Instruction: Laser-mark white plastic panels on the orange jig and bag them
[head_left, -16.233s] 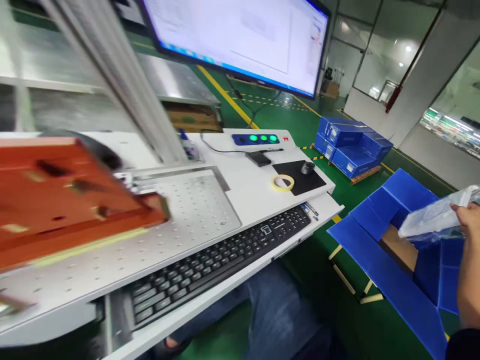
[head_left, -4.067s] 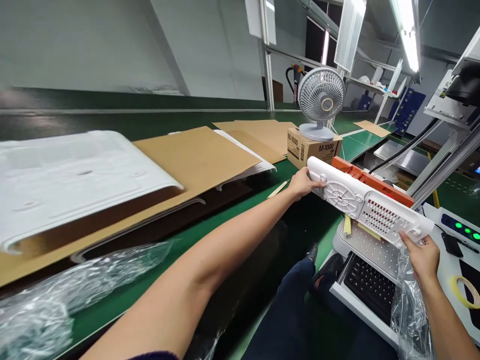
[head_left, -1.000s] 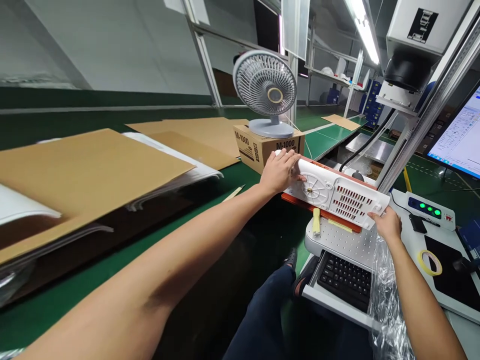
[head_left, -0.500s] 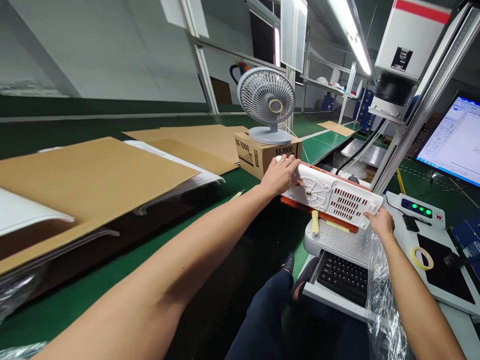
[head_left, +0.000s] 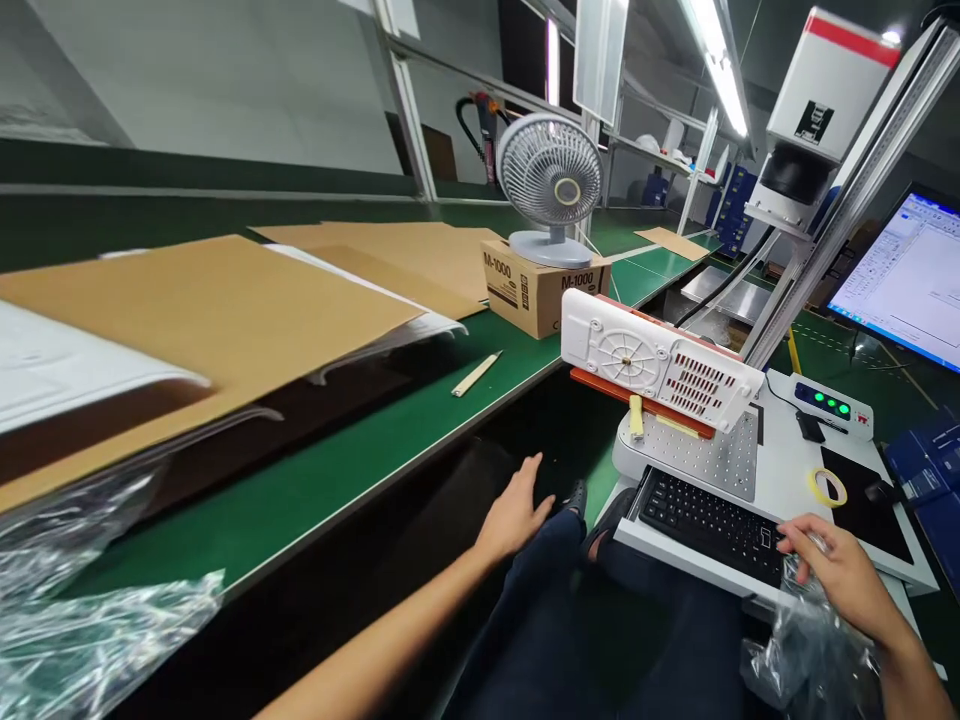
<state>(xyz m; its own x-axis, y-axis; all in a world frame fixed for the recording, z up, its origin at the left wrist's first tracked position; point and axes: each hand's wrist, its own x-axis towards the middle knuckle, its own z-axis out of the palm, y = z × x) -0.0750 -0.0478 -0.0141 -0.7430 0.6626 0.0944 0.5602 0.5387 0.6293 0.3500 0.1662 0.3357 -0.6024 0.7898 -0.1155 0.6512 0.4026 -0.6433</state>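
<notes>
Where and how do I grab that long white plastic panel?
The long white plastic panel is probably best taken by its two short ends, from the front, over the black rectangular keyboard: it stands on edge before the long orange holder, and both ends look uncovered.

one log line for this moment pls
left hand: open, empty | right hand: holding clear crinkled plastic film | white slotted plastic panel: on orange fixture

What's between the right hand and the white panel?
In the head view, the keyboard and the holey plate lie between the right hand and the white panel.
</notes>
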